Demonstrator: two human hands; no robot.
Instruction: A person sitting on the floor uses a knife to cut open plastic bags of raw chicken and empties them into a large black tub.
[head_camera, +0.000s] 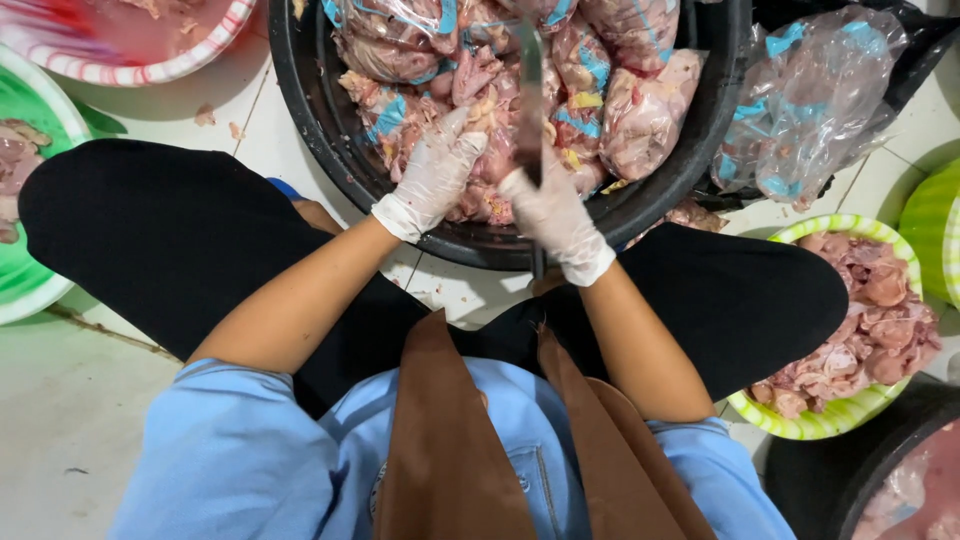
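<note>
A large black tub (330, 150) holds several clear plastic bags of pink raw meat (640, 115) with blue markings. My left hand (432, 175), in a white glove, rests on a meat piece at the tub's near side, fingers pressed on it. My right hand (555, 215), also gloved, grips the handle of a long knife (528, 90) whose blade points up into the tub, right beside my left fingers. My knees in black trousers spread to both sides of the tub.
A lime-green striped bowl (850, 415) of loose pink meat stands at the right. An emptied plastic bag (810, 100) lies on black plastic at upper right. A green bowl (40, 270) sits at the left, a red-rimmed bowl (150, 65) at upper left. The floor is white tile.
</note>
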